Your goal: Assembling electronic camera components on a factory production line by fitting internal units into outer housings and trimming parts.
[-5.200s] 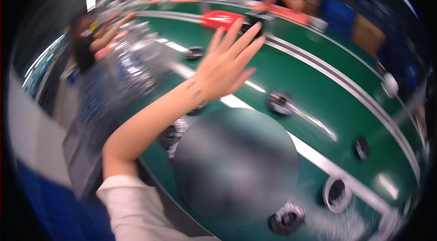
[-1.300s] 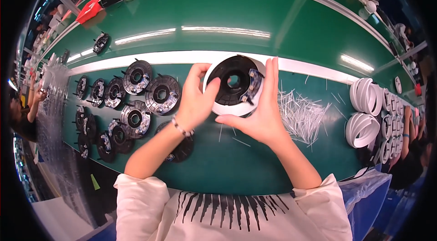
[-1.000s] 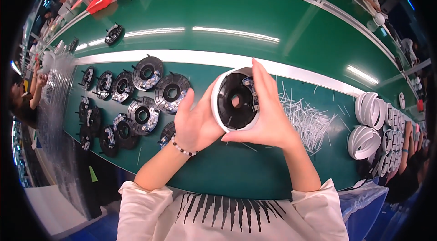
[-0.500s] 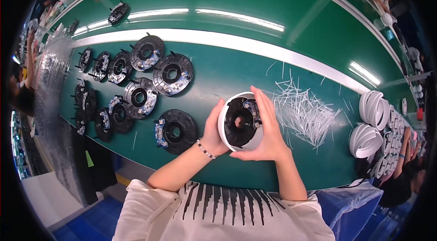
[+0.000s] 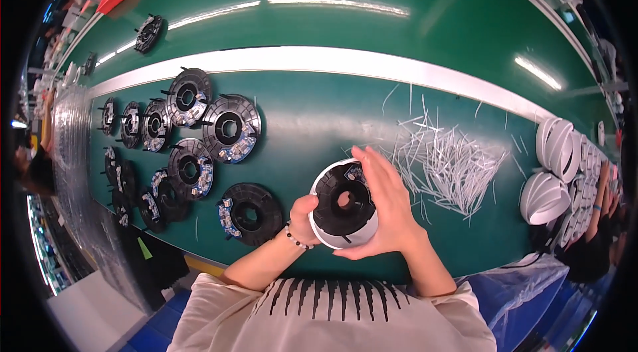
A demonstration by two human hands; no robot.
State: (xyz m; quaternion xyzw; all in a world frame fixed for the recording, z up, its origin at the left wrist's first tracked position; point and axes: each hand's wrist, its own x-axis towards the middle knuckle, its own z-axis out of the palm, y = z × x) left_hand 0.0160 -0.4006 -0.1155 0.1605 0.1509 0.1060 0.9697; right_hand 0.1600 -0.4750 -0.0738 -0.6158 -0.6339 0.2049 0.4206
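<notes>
Between my hands is a round white housing (image 5: 359,237), held above the green bench. A black plastic disc (image 5: 333,214) with a hole in its middle sits inside its rim; a fingertip shows through the hole. My left hand (image 5: 304,220), with a beaded bracelet on the wrist, grips the housing's left side, thumb at the rim. On the right side my right hand (image 5: 393,209) is wrapped round it, its fingers covering most of the disc's blue circuit board (image 5: 354,173). Nearest my left forearm lies another black disc with a board (image 5: 266,211).
Several more black discs (image 5: 189,169) with blue boards lie at the left, beside stacked clear plastic (image 5: 72,153). A heap of thin white strips (image 5: 458,173) spreads right of my hands. White rings (image 5: 545,198) stand at the far right. A white ledge (image 5: 299,58) runs along the back.
The housing has tipped and turned in my hands, so less of the board shows. My left fingers have slipped out of sight beneath it. The whole view has shifted slightly.
</notes>
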